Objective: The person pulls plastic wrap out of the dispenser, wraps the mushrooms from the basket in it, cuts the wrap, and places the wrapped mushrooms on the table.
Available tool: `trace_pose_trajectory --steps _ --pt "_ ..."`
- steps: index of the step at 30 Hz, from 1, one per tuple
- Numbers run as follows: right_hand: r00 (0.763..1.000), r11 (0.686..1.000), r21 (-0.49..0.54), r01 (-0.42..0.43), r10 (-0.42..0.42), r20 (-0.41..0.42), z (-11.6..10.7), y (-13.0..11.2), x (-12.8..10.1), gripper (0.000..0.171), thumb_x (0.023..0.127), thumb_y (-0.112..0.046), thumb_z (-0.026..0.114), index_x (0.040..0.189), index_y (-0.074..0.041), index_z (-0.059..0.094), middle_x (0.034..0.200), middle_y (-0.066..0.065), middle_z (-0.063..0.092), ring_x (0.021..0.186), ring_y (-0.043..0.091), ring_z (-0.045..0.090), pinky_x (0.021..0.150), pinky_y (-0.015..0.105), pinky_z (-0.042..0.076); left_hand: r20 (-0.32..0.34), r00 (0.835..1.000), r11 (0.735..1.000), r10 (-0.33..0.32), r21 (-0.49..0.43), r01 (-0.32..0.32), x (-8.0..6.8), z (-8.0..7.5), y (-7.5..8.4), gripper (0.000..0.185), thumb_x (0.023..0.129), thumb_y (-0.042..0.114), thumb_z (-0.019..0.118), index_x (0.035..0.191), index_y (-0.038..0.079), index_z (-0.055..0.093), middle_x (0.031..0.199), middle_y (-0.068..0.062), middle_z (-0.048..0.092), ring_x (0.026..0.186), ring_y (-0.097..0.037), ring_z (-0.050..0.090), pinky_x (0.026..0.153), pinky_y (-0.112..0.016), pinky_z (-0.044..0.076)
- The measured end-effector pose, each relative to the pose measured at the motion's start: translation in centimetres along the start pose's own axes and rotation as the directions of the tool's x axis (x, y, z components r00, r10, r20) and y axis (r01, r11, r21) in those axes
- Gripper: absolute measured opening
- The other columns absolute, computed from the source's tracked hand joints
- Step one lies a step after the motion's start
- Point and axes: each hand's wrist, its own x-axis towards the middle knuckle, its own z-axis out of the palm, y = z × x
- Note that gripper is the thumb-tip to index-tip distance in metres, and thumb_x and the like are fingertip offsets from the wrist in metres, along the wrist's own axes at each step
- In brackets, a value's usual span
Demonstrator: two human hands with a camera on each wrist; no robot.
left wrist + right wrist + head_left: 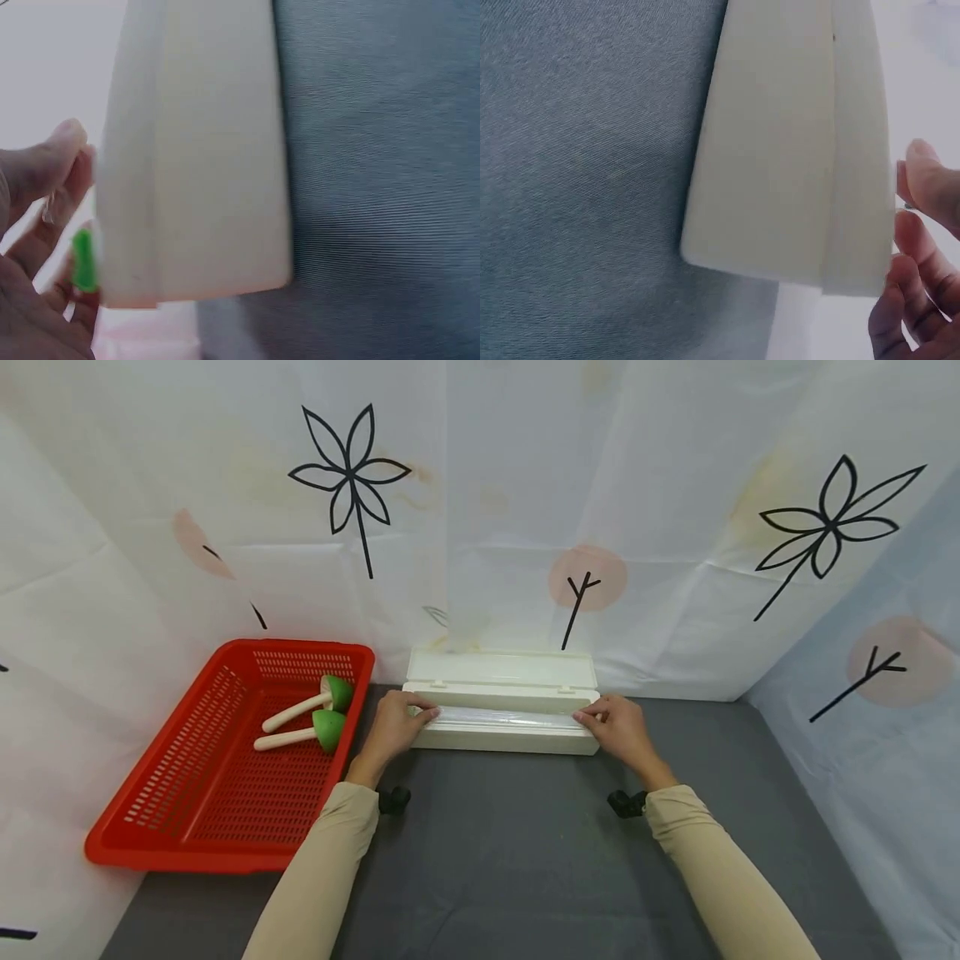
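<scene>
my left hand (395,722) has thumb and forefinger brought together at the left end of the clear film (508,718), a light pinch. my right hand (622,727) mirrors it at the right end, thumb and forefinger nearly meeting; the other fingers are bent by the box's end. film runs between the two pinches, along the top of the white box (502,742).

box sits at the back edge of the worktop (510,860), about mid-length, long side parallel to that edge. its lid (502,671) is hinged up at the rear, right by the printed sheet (495,510), so the sheet walls off the back. can't tell if they touch.

left side is the tight one: red basket (187,862) takes the worktop's back left corner and hangs over the left edge. its right rim is just beside my left wrist, and my left sleeve (318,864) covers its near right corner from the head view. inside, by that right rim, two mushroom-shaped pieces (328,730) lie side by side, green caps toward me and the box, pale stems toward the left.

right edge side: just my right sleeve (723,868) crossing the worktop from the near edge.
</scene>
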Motion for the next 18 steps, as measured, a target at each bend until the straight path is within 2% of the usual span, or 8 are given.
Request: trace_pose_trajectory --steps 6,10,13,18 --pt "0.999 1.0 0.009 -0.022 0.022 -0.045 -0.3 -0.9 1.0 0.02 0.095 -0.015 0.073 0.099 0.004 0.079 0.09 0.017 0.072 0.079 0.033 0.066 0.07 0.05 0.053 -0.011 0.999 0.999 -0.045 0.01 0.045 1.6 -0.7 0.9 0.015 0.095 0.012 0.073 0.104 0.001 0.079 0.099 -0.014 0.076 0.093 -0.03 0.067 0.08 -0.045 0.052" --pt "0.997 0.999 0.04 -0.028 0.031 -0.065 -1.0 -1.3 1.9 0.021 0.096 -0.014 0.072 0.101 0.005 0.078 0.091 0.02 0.075 0.075 0.033 0.069 0.067 0.049 0.054 -0.032 0.998 0.998 -0.053 -0.042 0.052 2.5 -1.3 1.3 0.018 0.096 0.015 0.072 0.105 0.001 0.079 0.095 -0.013 0.074 0.082 -0.028 0.063 0.07 -0.038 0.05" --pt "0.996 0.999 0.05 -0.017 0.022 -0.092 -1.7 -1.6 2.5 0.021 0.096 -0.014 0.073 0.101 0.005 0.078 0.089 0.02 0.075 0.073 0.033 0.069 0.065 0.049 0.054 -0.061 0.997 0.996 -0.05 -0.078 0.045 3.0 -1.7 1.6 0.018 0.096 0.016 0.073 0.105 0.001 0.079 0.094 -0.014 0.074 0.081 -0.027 0.064 0.069 -0.036 0.05" --pt "0.994 0.998 0.067 0.005 0.002 -0.114 -2.9 -2.0 3.2 0.02 0.095 -0.014 0.074 0.099 0.005 0.078 0.089 0.021 0.075 0.076 0.034 0.069 0.068 0.051 0.054 -0.111 0.994 0.995 0.001 -0.102 -0.012 3.5 -2.5 2.5 0.018 0.095 0.014 0.073 0.104 -0.001 0.079 0.096 -0.018 0.075 0.086 -0.03 0.069 0.074 -0.042 0.054"
